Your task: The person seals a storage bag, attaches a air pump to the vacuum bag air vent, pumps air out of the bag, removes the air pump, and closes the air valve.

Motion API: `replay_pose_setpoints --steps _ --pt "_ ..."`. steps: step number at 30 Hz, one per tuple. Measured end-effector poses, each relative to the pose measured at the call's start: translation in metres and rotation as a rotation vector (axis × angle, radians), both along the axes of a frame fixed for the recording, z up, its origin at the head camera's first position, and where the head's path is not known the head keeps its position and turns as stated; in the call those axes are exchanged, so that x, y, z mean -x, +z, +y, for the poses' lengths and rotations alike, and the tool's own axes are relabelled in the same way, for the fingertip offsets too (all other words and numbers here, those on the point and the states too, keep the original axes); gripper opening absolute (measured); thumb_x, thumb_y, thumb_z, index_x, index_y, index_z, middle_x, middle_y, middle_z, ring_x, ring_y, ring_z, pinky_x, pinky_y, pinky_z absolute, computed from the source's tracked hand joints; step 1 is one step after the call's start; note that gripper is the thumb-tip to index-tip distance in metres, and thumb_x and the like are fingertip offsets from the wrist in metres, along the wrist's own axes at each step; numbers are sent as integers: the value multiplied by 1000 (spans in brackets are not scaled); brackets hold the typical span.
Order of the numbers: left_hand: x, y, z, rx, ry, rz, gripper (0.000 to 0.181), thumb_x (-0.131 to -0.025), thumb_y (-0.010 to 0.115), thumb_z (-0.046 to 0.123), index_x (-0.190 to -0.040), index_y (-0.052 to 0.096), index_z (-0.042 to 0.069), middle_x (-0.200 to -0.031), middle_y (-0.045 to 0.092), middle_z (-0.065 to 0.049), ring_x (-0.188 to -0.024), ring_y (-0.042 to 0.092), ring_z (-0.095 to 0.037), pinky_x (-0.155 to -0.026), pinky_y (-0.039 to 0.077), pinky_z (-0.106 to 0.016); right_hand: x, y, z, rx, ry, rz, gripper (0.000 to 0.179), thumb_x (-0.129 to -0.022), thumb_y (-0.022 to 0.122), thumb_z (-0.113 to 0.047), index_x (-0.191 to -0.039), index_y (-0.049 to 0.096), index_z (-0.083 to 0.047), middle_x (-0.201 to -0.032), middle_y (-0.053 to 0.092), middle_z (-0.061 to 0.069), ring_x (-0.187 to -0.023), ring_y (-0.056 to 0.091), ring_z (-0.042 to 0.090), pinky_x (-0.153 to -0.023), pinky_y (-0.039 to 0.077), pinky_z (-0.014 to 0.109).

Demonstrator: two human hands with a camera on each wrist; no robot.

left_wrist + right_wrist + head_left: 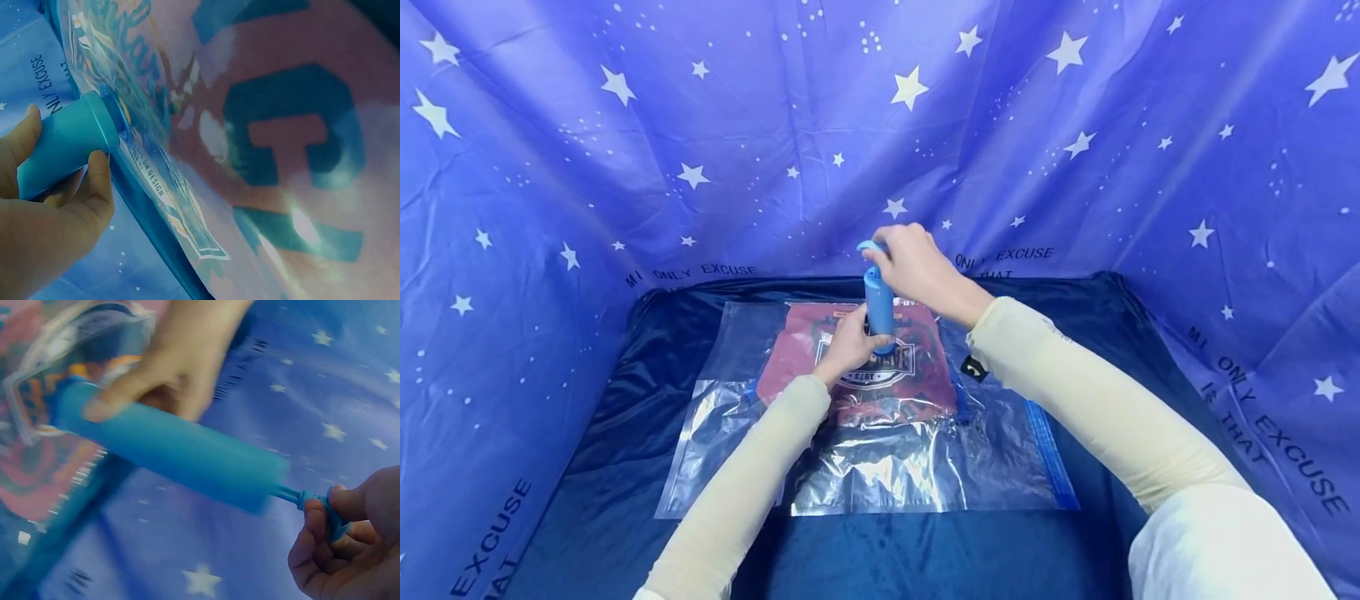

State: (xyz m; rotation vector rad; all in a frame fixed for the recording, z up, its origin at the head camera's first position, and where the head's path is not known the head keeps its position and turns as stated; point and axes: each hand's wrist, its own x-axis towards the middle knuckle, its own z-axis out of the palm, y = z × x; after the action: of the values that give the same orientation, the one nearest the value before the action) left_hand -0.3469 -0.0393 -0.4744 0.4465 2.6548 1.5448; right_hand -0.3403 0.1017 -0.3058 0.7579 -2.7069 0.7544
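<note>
Pale sleeves [1060, 383] run forward along both my arms. My left grip [848, 340] is wrapped round the lower barrel of a blue hand pump [880, 304], which stands nearly upright with its base against a clear plastic bag [880, 487]. My right grip [917, 258] pinches the pump's handle [340, 528], with some rod [287, 494] showing above the barrel. Inside the bag lies a printed reddish item [793, 350]; beneath spreads the dark blue surface [962, 554].
</note>
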Motion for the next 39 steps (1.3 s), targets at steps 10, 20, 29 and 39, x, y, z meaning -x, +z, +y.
replay_pose_setpoints --steps 10,20,29,39 --pt "-5 4 2 -17 16 -33 54 -92 82 6 -140 58 1 -127 67 -26 -102 72 -39 -61 62 -36 -17 89 -5 169 23 275 26 -111 58 -21 -105 73 -1 -68 47 6 -56 39 18 -62 35 29" --pt "-1 6 0 30 26 19 53 -92 84 9 -138 59 1 -126 70 -21 -108 70 -35 -86 60 -41 -4 38 -5 14 -6 89 26 -110 59 -24 -108 71 -1 -78 61 7 -63 52 20 -59 47 32" --pt "-2 3 1 24 -2 -4 57 -94 81 10 -144 55 4 -126 69 -20 -100 73 -33 -79 62 -38 0 -14 2 -63 -17 -28 26 -110 60 -21 -91 64 -4 -73 59 8 -60 55 19 -55 48 32" --pt "-3 2 2 38 34 -14 54 -92 84 11 -138 58 2 -127 69 -23 -93 74 -34 -75 62 -37 -13 86 -3 126 17 242 26 -110 59 -22 -105 74 -1 -72 55 7 -58 44 18 -64 40 28"
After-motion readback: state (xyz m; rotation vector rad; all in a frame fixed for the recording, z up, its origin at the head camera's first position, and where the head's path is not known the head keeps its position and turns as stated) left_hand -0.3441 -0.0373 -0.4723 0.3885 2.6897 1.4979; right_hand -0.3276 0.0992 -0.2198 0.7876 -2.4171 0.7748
